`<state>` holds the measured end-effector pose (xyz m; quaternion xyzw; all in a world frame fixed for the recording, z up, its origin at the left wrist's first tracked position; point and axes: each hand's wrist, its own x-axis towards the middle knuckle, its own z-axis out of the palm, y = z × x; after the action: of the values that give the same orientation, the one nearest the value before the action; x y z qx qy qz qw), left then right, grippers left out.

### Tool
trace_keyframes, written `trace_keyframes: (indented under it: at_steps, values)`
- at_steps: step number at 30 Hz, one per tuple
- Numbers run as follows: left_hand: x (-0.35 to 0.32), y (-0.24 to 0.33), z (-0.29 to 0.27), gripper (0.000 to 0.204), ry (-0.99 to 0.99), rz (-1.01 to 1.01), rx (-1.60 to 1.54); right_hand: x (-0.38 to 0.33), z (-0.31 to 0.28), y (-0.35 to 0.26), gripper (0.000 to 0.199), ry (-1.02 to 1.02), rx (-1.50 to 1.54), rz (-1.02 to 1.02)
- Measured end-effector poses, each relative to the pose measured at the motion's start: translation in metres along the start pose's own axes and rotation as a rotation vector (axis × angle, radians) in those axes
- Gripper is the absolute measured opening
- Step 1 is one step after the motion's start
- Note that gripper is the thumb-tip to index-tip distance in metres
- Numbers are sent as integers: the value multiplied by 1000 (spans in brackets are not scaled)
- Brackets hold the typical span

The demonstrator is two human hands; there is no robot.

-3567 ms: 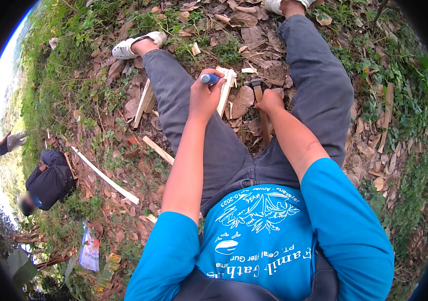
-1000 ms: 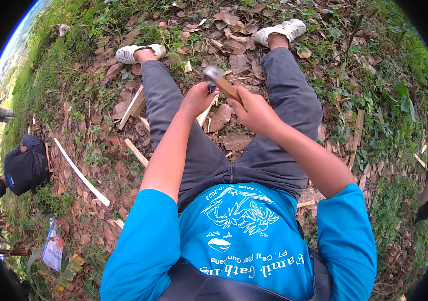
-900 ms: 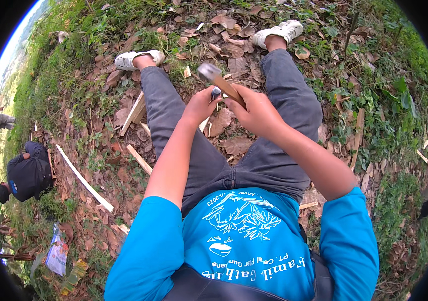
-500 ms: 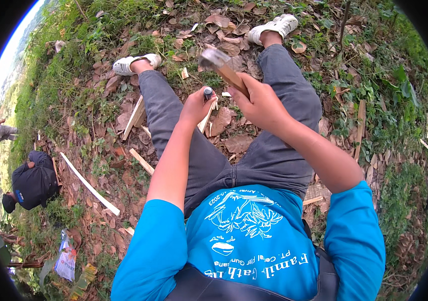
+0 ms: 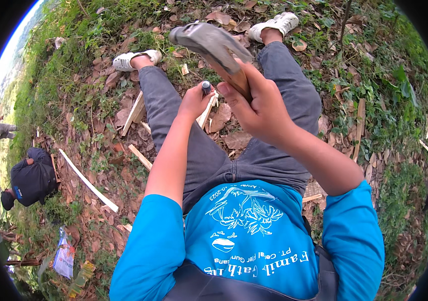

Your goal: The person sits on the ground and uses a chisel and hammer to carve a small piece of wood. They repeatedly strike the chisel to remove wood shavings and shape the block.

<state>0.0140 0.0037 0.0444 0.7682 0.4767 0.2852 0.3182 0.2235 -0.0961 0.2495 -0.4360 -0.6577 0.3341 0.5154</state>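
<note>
Grey steel hatchet head [image 5: 209, 42] rises above the right hand [image 5: 259, 108], whose fingers clench its wooden handle [image 5: 236, 80]; the left hand [image 5: 194, 100] grasps a dark-capped peg [image 5: 207, 88] upright.

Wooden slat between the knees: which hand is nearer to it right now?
Left. The left hand grips a dark rod right at the wooden slat; the right hand is raised clear, holding the hammer.

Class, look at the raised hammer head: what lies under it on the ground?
Under the hammer head lie dry leaves, grass and pale wood offcuts. The left hand grips a dark rod; its lower end is hidden.
</note>
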Motion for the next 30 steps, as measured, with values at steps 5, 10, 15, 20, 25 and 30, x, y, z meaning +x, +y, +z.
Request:
trace_keyframes:
  at_steps: [5,10,15,20,25,30]
  values:
    - [16,4,17,20,-101,-1,-39,-16,-8,112,30,-310,-358,359]
    - [11,-27,-12,15,-86,-109,-110,-2,-13,55,31,-116,111,276]
    - [73,46,-48,32,-542,-25,552,-13,6,106,32,80,342,425]
    - [86,87,-23,19,-710,-44,1154,-31,40,164,36,162,338,701]
    - [76,70,-12,20,-682,162,1142,-59,52,220,29,144,313,894]
    - [78,61,-28,21,-663,176,1062,-59,50,251,24,116,321,1080]
